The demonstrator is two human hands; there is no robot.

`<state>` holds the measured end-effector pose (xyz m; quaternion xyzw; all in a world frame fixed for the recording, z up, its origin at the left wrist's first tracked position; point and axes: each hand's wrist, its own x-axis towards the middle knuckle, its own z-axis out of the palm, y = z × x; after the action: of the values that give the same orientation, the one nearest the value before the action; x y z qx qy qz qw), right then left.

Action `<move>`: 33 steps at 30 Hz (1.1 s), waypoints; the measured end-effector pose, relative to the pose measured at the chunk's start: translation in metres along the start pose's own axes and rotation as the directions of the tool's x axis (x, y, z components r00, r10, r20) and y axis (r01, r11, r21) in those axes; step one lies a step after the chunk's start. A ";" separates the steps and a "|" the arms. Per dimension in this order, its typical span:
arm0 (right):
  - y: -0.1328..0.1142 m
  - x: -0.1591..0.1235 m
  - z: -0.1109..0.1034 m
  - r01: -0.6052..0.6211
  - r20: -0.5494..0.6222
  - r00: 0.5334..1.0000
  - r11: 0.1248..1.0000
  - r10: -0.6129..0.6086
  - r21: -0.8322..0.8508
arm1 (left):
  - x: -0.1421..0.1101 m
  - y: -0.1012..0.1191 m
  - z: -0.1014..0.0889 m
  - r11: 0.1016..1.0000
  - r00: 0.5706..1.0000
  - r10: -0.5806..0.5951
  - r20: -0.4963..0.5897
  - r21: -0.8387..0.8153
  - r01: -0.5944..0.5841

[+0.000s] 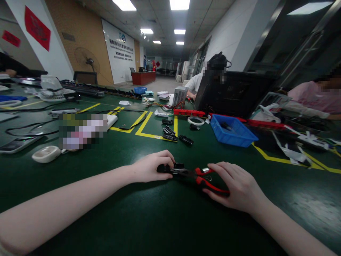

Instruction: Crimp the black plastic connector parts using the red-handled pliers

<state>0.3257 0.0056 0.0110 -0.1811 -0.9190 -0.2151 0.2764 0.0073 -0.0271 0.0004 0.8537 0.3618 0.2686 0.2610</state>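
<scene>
Pinched in my left hand (151, 166) is a small black part (162, 168), whose exact kind I cannot make out. My right hand (239, 186) grips a pair of pliers (214, 188) with red and black handles, spread somewhat apart. The pliers' dark jaws point left and meet the black part near my left fingertips; whether they bite on it is hard to see. Beyond my hands lie several similar black pieces (169, 136), some on a yellow-taped area, and one (185, 140) just outside it.
A blue bin (231, 131) with dark pieces inside stands to the right, near a white tape roll (195, 121). On the left are a white mouse-like device (46, 154), a phone (22, 143) and loose black cables. A co-worker (197, 83) sits across the table behind a black case (234, 94).
</scene>
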 end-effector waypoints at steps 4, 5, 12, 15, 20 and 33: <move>0.000 -0.001 0.001 -0.003 0.003 1.000 1.000 0.003 -0.019 | 0.000 0.000 0.000 1.000 1.000 -0.004 -0.005 -0.004 0.004; -0.001 -0.002 0.001 -0.002 0.009 1.000 1.000 0.002 -0.023 | 0.000 0.000 0.000 1.000 1.000 -0.003 -0.007 -0.005 0.003; -0.003 0.001 0.001 -0.023 0.045 0.999 1.000 0.023 0.019 | 0.000 0.001 0.001 1.000 1.000 -0.015 -0.014 -0.010 0.014; -0.002 0.000 0.001 -0.044 0.075 0.996 0.998 0.040 0.054 | 0.000 0.001 0.001 1.000 1.000 -0.011 -0.017 -0.029 0.011; 0.004 0.000 0.000 -0.024 0.076 0.997 0.996 0.018 0.085 | 0.001 -0.001 0.000 0.999 1.000 -0.007 -0.014 -0.052 0.007; 0.002 0.002 0.000 -0.019 0.076 0.997 0.995 0.011 0.097 | 0.005 -0.007 -0.005 0.976 0.999 0.030 0.034 -0.216 -0.022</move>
<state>0.3248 0.0080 0.0126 -0.1822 -0.9367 -0.1607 0.2519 0.0038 -0.0178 0.0014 0.8300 0.3143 0.2937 0.3550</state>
